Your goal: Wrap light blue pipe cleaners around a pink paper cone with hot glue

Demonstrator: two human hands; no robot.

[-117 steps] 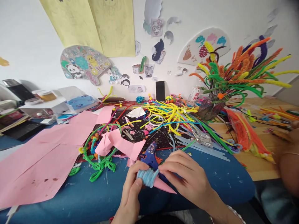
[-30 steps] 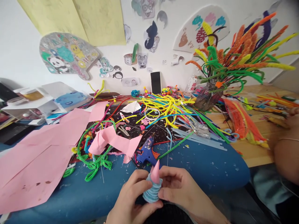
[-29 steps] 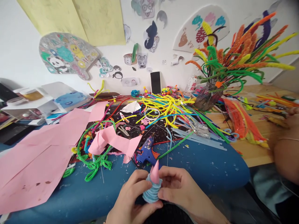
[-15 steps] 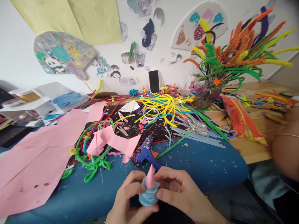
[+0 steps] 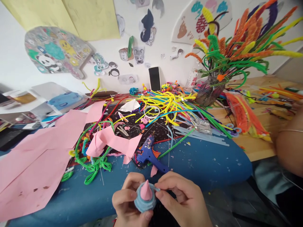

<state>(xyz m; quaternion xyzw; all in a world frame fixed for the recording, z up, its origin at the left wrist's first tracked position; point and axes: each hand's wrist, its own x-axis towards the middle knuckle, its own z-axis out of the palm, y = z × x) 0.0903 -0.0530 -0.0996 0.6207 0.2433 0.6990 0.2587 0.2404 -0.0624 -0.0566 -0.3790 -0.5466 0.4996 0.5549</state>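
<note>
My left hand [image 5: 126, 201] is wrapped round a small pink paper cone [image 5: 146, 191] whose base is wound with a light blue pipe cleaner [image 5: 142, 203]. The cone's tip points up and toward me. My right hand [image 5: 182, 200] pinches the loose end of the blue pipe cleaner at the cone's right side. Both hands sit low at the near edge of the blue table top [image 5: 208, 164]. A blue glue gun [image 5: 150, 153] lies just beyond them.
Pink paper sheets [image 5: 40, 157] cover the left side. Green pipe-cleaner loops [image 5: 94, 164] lie beside crumpled pink paper [image 5: 113, 142]. A heap of coloured pipe cleaners [image 5: 170, 107] and a vase of them [image 5: 209, 93] stand behind. A phone [image 5: 154, 78] leans on the wall. Another person's arm [image 5: 288, 145] is at right.
The cone was lying sideways between my hands, then turned upright. Since then both hands have dropped lower and nearer, and the right fingers now pinch the pipe cleaner's end.
</note>
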